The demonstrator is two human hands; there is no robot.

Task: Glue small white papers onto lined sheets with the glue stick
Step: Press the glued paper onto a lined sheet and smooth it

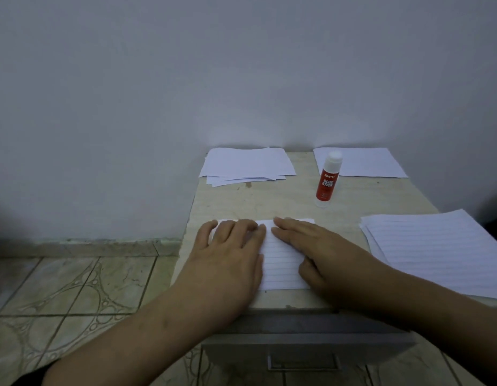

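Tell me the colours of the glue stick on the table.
The glue stick has a red body with white lettering and a white cap; the head view shows it standing upright.

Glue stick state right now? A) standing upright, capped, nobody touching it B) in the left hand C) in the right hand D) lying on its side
A: the glue stick stands capped on the table, while the left hand and right hand press flat on the lined sheet.
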